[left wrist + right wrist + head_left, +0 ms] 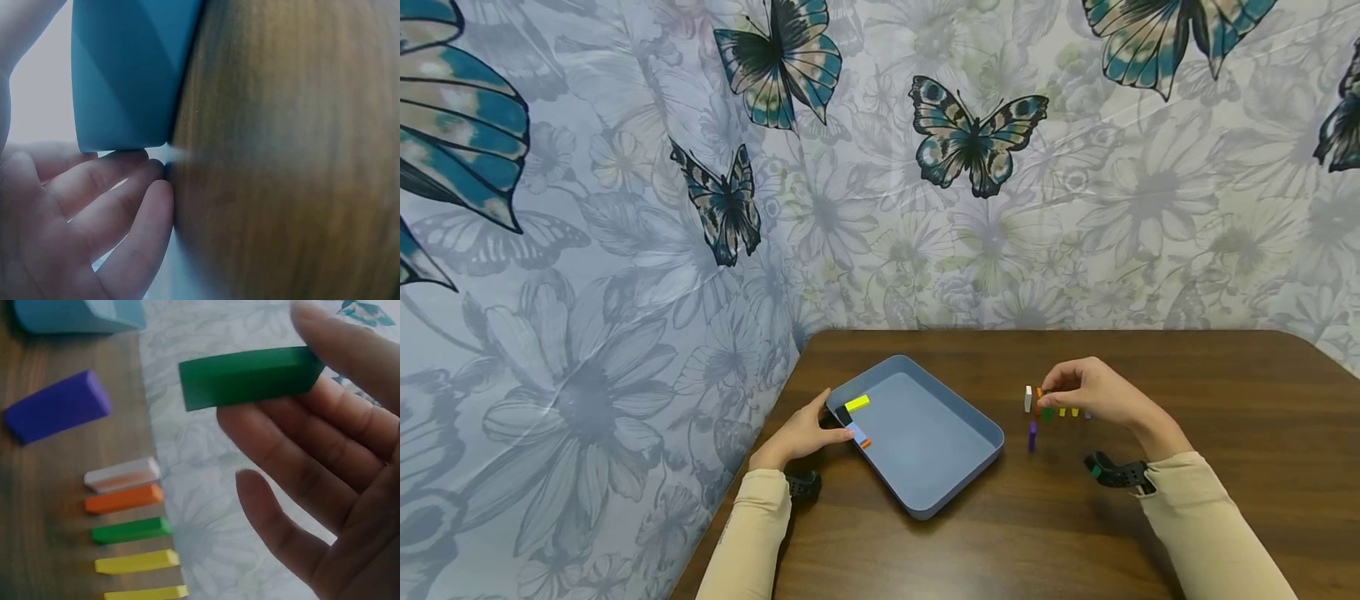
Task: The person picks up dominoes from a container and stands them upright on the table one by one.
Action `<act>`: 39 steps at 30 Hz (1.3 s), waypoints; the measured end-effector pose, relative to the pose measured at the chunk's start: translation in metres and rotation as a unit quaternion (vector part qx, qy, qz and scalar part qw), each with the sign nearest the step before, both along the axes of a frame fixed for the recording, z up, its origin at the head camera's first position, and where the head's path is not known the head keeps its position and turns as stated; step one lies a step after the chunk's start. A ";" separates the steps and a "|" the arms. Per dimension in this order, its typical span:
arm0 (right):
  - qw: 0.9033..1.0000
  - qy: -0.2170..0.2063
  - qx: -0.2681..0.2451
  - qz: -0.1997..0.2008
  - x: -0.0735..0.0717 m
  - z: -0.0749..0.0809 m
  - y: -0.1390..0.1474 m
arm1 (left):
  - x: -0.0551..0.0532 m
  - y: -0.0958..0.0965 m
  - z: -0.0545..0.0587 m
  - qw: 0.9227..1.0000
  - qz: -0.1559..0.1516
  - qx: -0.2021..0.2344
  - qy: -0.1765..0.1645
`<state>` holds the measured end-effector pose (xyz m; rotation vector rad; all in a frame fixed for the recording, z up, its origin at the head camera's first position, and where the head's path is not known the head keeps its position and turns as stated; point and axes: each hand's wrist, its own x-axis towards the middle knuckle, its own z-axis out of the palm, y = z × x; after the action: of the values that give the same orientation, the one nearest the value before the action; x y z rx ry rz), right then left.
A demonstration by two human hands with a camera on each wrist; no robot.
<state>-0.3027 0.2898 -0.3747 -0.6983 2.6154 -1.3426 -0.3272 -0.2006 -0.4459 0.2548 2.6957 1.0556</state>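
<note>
My left hand (801,433) grips the left corner of a blue-grey tray (898,367), its thumb over the rim and its fingers against the outer wall (125,81). Inside the tray, along that left side, lie a yellow block (857,403), a black block (844,415), a light blue block (857,432) and an orange one (866,443). To the right of the tray, my right hand (1097,396) pinches a green block (250,378) between thumb and fingertips, above the table. Below it, a row holds white (122,475), orange (125,500), green (131,531) and yellow blocks (137,562).
A purple block (1032,437) stands nearer to me than the row. The brown wooden table (1000,542) meets a fabric backdrop (850,275) with butterflies and flowers at its far edge and on the left. Dark bands (1116,473) are on both wrists.
</note>
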 end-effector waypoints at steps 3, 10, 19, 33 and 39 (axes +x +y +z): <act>1.000 -0.012 0.016 0.011 -0.004 -0.007 0.002 | 0.001 0.001 0.000 1.000 0.001 0.000 -0.003; 0.999 -0.034 0.035 0.021 -0.012 -0.022 0.007 | 0.001 0.002 0.002 1.000 0.004 -0.004 0.002; 0.998 -0.032 0.050 0.026 -0.018 -0.032 0.011 | 0.002 0.004 0.003 1.000 0.009 -0.007 0.004; 0.995 -0.021 0.094 0.006 -0.022 -0.047 0.007 | -0.001 0.007 -0.001 1.000 0.003 -0.010 0.005; 0.996 -0.025 0.089 0.014 -0.024 -0.047 0.006 | -0.001 0.006 0.000 1.000 0.008 -0.011 0.008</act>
<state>-0.3270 0.2954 -0.4220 -0.6626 2.6332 -1.0863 -0.3280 -0.1944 -0.4454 0.2397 2.7255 1.0314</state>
